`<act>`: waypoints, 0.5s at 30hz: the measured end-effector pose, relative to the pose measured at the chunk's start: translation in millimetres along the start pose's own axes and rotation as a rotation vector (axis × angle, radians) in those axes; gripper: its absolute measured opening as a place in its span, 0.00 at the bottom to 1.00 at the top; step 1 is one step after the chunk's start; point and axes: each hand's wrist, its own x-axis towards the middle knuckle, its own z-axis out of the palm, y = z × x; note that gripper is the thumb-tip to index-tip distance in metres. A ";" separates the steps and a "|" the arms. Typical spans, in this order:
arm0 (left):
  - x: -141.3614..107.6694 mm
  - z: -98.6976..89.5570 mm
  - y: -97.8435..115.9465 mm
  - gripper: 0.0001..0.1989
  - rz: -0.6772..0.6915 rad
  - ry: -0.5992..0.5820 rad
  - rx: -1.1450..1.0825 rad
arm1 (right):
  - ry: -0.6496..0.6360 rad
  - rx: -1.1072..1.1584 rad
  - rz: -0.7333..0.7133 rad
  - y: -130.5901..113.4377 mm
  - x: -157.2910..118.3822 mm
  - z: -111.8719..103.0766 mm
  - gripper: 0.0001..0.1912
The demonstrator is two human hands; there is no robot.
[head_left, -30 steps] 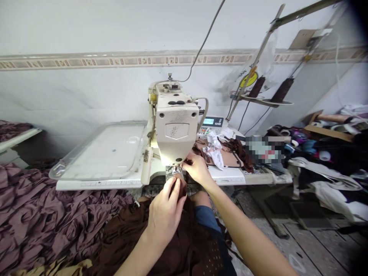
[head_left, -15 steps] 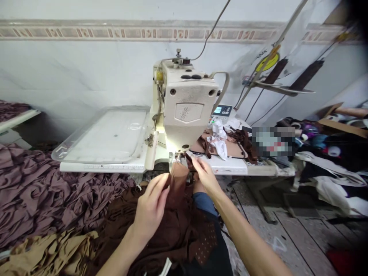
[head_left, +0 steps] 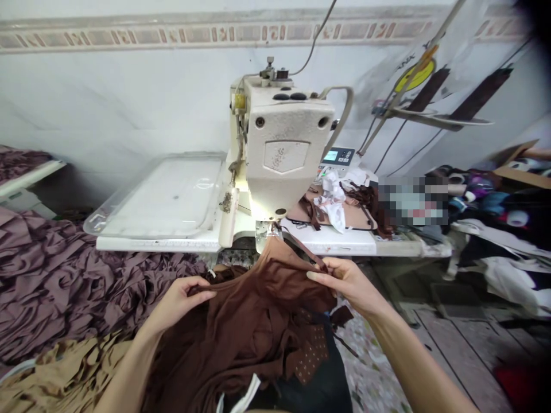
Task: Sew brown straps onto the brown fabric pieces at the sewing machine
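Brown fabric (head_left: 253,298) stretches from under the head of a cream sewing machine (head_left: 284,143) down over the lap. At its left edge, my left hand (head_left: 183,301) pinches the cloth between thumb and fingers. On the other side my right hand (head_left: 344,281) grips the fabric's right edge, together with a thin brown strap (head_left: 303,246) that runs up to the needle area. The cloth's narrow upper tip lies at the presser foot (head_left: 272,229), where the needle itself is too small to make out.
A clear plastic lid (head_left: 159,198) lies on the machine table (head_left: 193,244), left of the machine. White and brown scraps (head_left: 331,201) sit at its right. Mauve fabric (head_left: 55,281) and tan fabric (head_left: 73,373) are heaped at the left. Thread cones (head_left: 482,97) stand at upper right.
Both hands have moved apart and away from the needle, the left one down-left, the right one down-right. The brown fabric is now spread wide between them. The view has shifted slightly.
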 end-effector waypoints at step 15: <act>-3.5 113.7 44.2 0.16 0.061 0.100 -0.243 | -0.089 -0.522 -0.093 -13.7 -22.9 4.1 0.18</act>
